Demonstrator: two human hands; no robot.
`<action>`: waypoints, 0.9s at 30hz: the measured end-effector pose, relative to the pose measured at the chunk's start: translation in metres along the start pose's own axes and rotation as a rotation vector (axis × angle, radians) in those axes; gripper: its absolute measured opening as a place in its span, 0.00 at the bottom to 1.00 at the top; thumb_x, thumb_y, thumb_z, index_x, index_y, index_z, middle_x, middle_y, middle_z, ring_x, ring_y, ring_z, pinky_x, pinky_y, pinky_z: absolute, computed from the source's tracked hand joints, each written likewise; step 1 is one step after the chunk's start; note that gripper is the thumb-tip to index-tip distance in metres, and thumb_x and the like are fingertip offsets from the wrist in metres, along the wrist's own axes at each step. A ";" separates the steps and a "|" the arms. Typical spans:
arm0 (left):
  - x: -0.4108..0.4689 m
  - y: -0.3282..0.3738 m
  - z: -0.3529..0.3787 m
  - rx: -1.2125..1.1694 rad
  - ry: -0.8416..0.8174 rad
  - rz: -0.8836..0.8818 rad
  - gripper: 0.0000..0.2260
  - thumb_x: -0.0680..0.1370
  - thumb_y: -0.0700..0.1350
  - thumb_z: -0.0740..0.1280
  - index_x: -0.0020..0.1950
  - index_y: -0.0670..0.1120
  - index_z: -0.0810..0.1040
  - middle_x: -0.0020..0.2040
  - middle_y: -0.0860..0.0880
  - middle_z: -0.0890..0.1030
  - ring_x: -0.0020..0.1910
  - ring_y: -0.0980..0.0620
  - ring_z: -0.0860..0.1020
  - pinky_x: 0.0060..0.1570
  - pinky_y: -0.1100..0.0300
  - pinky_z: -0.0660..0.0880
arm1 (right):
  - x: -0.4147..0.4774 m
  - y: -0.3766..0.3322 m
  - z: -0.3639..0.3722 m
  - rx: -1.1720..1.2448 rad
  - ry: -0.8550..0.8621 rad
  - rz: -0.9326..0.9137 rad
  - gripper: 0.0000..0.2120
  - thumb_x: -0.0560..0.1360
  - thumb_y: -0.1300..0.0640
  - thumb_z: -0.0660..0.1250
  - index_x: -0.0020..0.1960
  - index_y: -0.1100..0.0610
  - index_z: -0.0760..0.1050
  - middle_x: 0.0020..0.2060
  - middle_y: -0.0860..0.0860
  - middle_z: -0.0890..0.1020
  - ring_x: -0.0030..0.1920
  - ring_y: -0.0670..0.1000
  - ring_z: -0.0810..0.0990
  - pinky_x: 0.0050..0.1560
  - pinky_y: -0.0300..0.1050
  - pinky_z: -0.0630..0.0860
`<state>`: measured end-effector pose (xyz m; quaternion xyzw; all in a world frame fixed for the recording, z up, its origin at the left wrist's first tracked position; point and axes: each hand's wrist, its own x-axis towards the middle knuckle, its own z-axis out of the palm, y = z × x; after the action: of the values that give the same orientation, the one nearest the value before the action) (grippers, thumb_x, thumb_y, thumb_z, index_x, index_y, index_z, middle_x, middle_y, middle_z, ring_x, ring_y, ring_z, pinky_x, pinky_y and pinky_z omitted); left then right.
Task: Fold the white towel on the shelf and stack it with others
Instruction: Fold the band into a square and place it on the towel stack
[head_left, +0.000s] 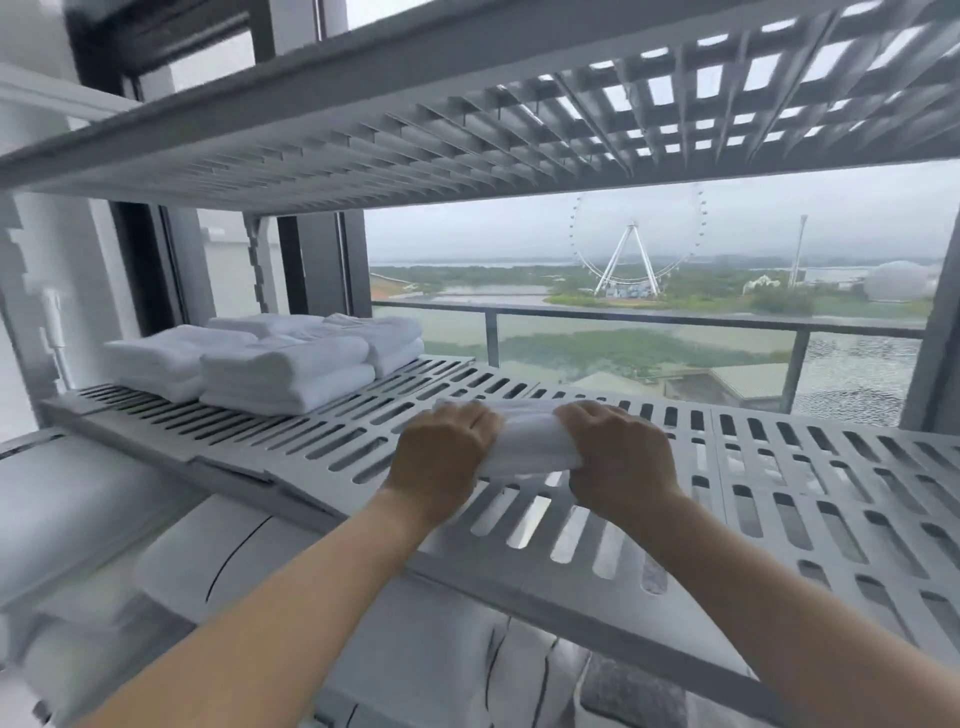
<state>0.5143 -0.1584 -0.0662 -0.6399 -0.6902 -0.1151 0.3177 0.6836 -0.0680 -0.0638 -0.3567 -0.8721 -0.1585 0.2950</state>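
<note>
A small white towel (527, 439), folded into a thick bundle, lies on the grey slotted shelf (810, 483) near its front edge. My left hand (441, 457) grips the towel's left end and my right hand (618, 457) grips its right end; only the middle of the towel shows between them. To the far left on the same shelf sit several folded white towels (270, 358) in low stacks, well apart from my hands.
Another slotted shelf (467, 119) hangs close overhead. Below the working shelf lie white and grey bundles (249, 587). Behind the rack is a window with a balcony railing (649, 322). Bare shelf stretches between the stacks and my hands.
</note>
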 end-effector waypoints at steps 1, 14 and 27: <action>-0.004 -0.010 -0.005 0.011 0.028 -0.001 0.21 0.71 0.39 0.64 0.64 0.48 0.70 0.58 0.50 0.75 0.55 0.45 0.74 0.49 0.53 0.73 | 0.004 -0.008 -0.001 0.008 0.025 -0.007 0.19 0.63 0.59 0.65 0.53 0.50 0.73 0.49 0.46 0.81 0.48 0.53 0.79 0.38 0.41 0.68; -0.061 -0.200 -0.047 0.138 0.254 0.061 0.25 0.58 0.34 0.71 0.55 0.44 0.78 0.47 0.46 0.81 0.43 0.42 0.79 0.34 0.53 0.76 | 0.082 -0.190 -0.011 0.030 0.152 -0.089 0.20 0.67 0.58 0.64 0.58 0.49 0.70 0.54 0.45 0.78 0.53 0.52 0.78 0.44 0.43 0.72; -0.023 -0.336 -0.042 0.172 0.387 0.116 0.26 0.60 0.28 0.68 0.57 0.41 0.76 0.49 0.43 0.80 0.45 0.41 0.78 0.35 0.51 0.75 | 0.192 -0.269 0.006 -0.050 0.295 -0.081 0.18 0.65 0.59 0.64 0.55 0.50 0.71 0.48 0.46 0.79 0.49 0.54 0.79 0.39 0.43 0.70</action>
<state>0.2044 -0.2529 0.0360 -0.6149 -0.5856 -0.1581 0.5040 0.3788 -0.1507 0.0339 -0.3013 -0.8288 -0.2424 0.4043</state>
